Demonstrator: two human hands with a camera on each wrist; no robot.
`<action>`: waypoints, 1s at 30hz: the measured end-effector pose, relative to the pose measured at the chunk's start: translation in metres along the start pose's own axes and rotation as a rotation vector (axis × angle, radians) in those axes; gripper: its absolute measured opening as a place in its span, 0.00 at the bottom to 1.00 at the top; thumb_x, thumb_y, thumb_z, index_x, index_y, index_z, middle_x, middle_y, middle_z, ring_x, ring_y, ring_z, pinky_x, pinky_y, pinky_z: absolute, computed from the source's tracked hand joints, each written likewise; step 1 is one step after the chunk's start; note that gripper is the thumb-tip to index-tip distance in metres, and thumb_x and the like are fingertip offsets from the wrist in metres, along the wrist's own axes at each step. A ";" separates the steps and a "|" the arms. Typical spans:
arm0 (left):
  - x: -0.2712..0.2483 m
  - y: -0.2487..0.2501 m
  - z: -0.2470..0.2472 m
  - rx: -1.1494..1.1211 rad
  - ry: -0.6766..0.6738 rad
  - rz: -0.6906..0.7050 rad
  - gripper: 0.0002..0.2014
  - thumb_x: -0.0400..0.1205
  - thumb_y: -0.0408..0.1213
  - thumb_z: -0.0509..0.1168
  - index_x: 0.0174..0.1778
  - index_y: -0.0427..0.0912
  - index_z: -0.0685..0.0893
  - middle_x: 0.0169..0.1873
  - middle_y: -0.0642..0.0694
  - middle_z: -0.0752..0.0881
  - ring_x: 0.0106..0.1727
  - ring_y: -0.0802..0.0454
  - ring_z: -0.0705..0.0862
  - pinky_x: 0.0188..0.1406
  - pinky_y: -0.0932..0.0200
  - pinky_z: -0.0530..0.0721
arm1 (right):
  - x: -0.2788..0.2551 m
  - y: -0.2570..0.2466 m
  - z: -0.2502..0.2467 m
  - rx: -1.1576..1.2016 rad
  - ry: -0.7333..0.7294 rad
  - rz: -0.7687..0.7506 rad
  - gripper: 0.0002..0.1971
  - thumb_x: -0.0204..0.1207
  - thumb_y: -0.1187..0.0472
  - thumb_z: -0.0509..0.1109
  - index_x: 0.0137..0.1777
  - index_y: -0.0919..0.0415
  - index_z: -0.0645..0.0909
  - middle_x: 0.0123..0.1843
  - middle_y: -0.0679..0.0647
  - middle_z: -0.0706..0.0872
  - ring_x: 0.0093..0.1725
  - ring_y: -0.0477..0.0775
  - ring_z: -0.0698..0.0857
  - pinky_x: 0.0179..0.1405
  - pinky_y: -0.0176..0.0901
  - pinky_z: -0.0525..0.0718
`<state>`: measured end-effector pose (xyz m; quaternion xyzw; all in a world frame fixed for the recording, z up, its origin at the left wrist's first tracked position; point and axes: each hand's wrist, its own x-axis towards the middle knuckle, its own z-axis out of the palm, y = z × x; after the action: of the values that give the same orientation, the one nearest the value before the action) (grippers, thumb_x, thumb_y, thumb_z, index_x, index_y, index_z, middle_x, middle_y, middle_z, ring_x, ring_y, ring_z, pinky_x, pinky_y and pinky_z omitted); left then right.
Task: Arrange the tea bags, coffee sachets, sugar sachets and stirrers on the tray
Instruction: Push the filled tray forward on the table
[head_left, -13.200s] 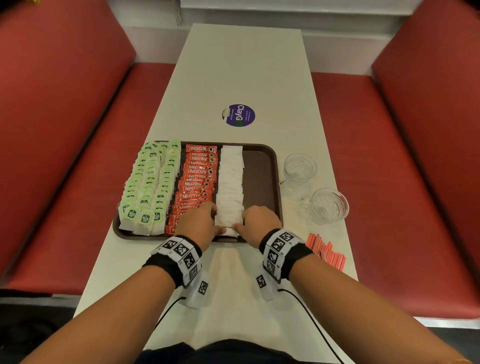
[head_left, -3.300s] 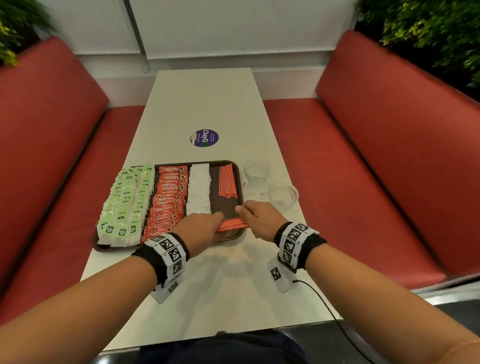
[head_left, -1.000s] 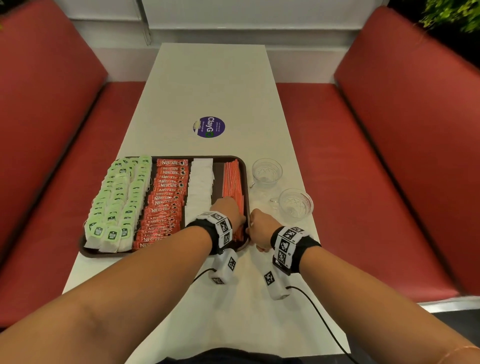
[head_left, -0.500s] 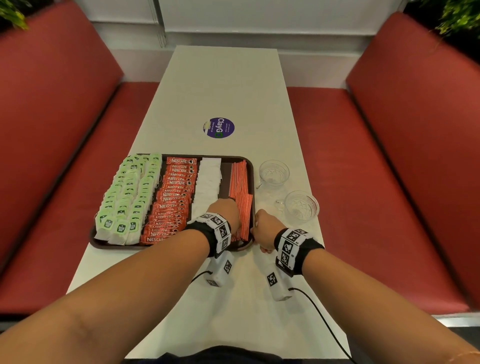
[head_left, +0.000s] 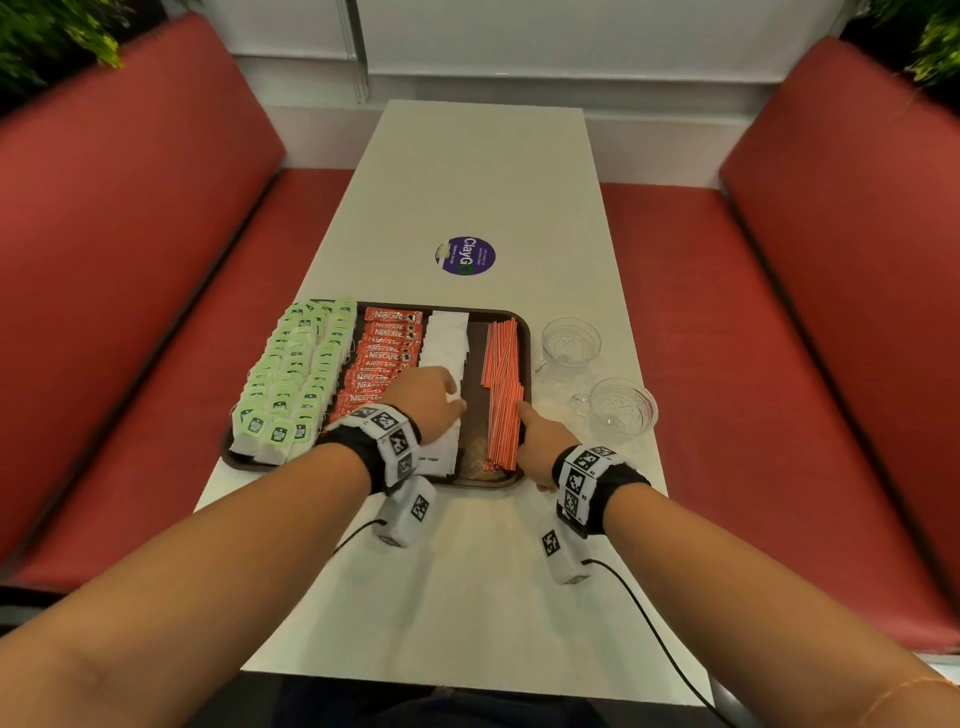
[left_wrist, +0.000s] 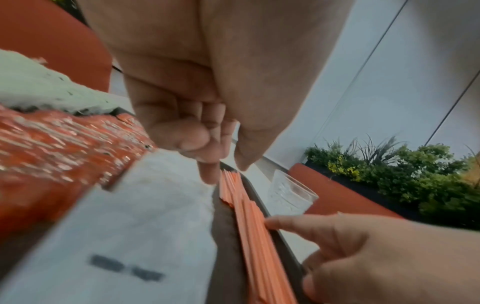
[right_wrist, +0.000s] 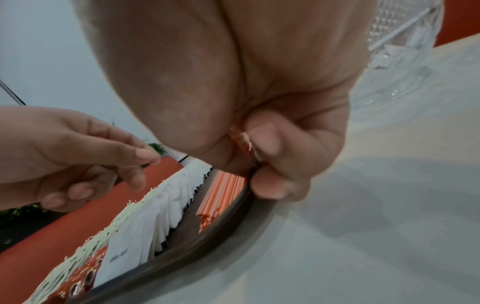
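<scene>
A dark brown tray (head_left: 485, 480) holds rows of green tea bags (head_left: 291, 374), red coffee sachets (head_left: 379, 358), white sugar sachets (head_left: 447, 338) and orange stirrers (head_left: 500, 384) in a long line along its right rim. My left hand (head_left: 457, 408) hovers over the near sugar sachets with relaxed fingers (left_wrist: 207, 172) and holds nothing. My right hand (head_left: 524, 415) sits at the tray's right edge. One straight digit (left_wrist: 275, 222) lies on the stirrers (left_wrist: 249, 226). Its other fingers (right_wrist: 270, 185) are curled against the outer rim (right_wrist: 228, 222).
Two glass cups (head_left: 570, 343) (head_left: 621, 410) stand just right of the tray, close to my right hand. A purple sticker (head_left: 465, 255) is on the white table beyond the tray. Red benches (head_left: 753, 338) flank the table on both sides.
My left hand has moved left, off the stirrers and over the sugar sachets. The right hand stays at the tray's right edge. Earlier the stirrers went from the table onto the tray.
</scene>
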<state>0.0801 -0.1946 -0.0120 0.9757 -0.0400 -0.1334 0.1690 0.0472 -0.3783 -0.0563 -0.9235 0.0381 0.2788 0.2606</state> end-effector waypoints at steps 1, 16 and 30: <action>-0.004 -0.011 -0.006 -0.037 0.033 -0.010 0.16 0.84 0.49 0.66 0.63 0.46 0.82 0.55 0.45 0.88 0.55 0.47 0.85 0.55 0.53 0.84 | 0.000 0.002 0.001 0.014 0.009 -0.003 0.40 0.81 0.67 0.60 0.88 0.47 0.44 0.57 0.64 0.84 0.36 0.60 0.86 0.22 0.45 0.83; -0.077 -0.215 -0.038 0.029 0.024 -0.346 0.44 0.53 0.59 0.86 0.63 0.50 0.76 0.58 0.49 0.83 0.57 0.47 0.83 0.54 0.52 0.81 | -0.021 -0.009 0.043 -0.182 0.150 -0.049 0.64 0.67 0.40 0.81 0.87 0.65 0.40 0.87 0.68 0.47 0.85 0.69 0.59 0.83 0.57 0.65; -0.041 -0.234 -0.031 0.030 0.047 -0.363 0.29 0.76 0.49 0.76 0.70 0.41 0.77 0.59 0.41 0.87 0.59 0.42 0.84 0.54 0.52 0.81 | 0.025 -0.039 0.016 -0.264 0.125 0.093 0.51 0.74 0.47 0.78 0.84 0.71 0.52 0.87 0.71 0.50 0.78 0.65 0.73 0.74 0.49 0.76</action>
<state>0.0567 0.0400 -0.0529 0.9722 0.1385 -0.1384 0.1284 0.0694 -0.3348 -0.0628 -0.9626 0.0602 0.2350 0.1208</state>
